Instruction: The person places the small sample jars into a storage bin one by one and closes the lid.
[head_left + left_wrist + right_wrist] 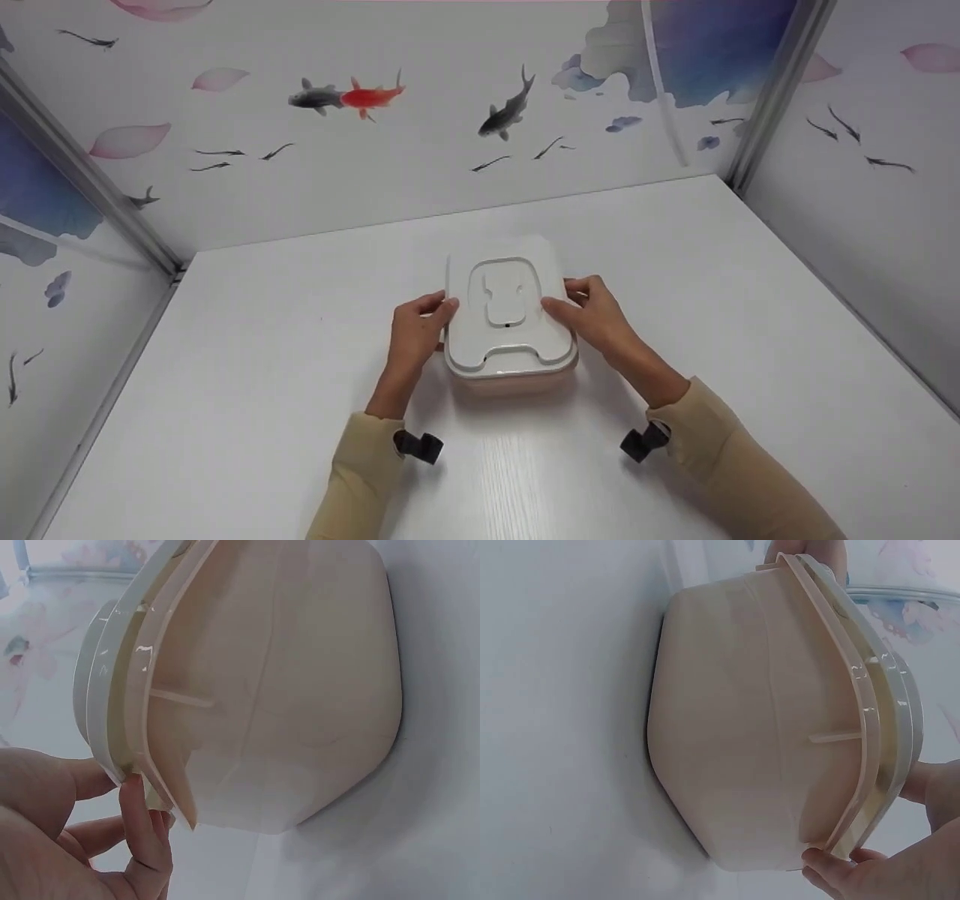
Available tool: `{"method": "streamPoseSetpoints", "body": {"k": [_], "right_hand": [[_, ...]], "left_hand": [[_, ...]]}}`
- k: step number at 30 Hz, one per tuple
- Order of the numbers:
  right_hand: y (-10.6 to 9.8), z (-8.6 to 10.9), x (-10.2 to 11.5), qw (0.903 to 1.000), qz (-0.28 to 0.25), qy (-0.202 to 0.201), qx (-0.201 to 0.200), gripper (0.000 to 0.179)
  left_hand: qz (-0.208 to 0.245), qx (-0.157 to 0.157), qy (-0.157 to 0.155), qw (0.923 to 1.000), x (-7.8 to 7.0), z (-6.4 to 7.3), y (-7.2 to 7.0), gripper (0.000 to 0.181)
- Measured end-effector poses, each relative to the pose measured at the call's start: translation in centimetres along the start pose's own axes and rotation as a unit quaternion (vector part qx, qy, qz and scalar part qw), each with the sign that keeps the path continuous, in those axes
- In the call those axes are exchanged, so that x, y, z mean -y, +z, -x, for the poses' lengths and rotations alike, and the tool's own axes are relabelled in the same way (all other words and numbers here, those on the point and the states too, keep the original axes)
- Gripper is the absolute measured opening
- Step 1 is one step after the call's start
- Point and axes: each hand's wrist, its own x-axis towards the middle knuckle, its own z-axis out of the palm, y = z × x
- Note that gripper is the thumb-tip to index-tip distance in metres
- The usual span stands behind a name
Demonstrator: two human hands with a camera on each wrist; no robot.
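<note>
A pale pink plastic box [517,386] with rounded corners stands on the table, a white lid [469,346] on its top. Shallow recesses are moulded into the lid. At the lid's left edge, my left hand [415,330] pinches it, thumb on top and fingertips below the rim. On the opposite edge my right hand [600,319] grips the lid in the same way. Both wrist views show a cream band between the lid [101,701] and the flared rim of the box [727,705]. What the box holds is hidden.
The box stands near the middle of a white table [247,360]. White panels [420,172] printed with fish and petals rise at the back and sides, joined by metal posts [780,90]. A black strap mount [420,446] sits at each sleeve cuff.
</note>
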Motion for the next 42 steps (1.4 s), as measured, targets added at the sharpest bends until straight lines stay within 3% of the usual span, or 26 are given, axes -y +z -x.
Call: {"method": "streamPoseSetpoints", "body": {"k": [9,16,21,28,37,42], "right_hand": [[-0.1,-0.4,-0.5,0.9999,0.004,0.01,0.014,0.055],[0.1,-0.8,-0.6,0.9997,-0.012,0.009,0.017,0.068],[0.0,-0.8,-0.7,0.9996,-0.001,-0.002,0.028,0.075],[-0.3,-0.9,-1.0,0.9972,0.047,-0.023,0.054,0.068],[-0.4,-1.1,-1.2,0.995,0.071,-0.041,0.057,0.068],[-0.6,-1.2,-0.9,0.9962,0.059,-0.028,0.058,0.07]], "left_hand": [[-0.025,-0.004,-0.007,0.9997,0.4,0.1,0.5,0.045],[-0.017,-0.003,-0.013,0.9998,0.3,0.0,0.4,0.046],[-0.008,0.011,-0.02,0.9997,0.3,0.1,0.4,0.053],[-0.016,0.045,0.006,0.9988,0.6,0.1,0.1,0.048],[0.01,0.04,-0.01,0.9991,1.0,-0.4,-0.1,0.046],[0.026,0.014,0.001,0.9996,1.2,-0.8,-0.2,0.041]]}}
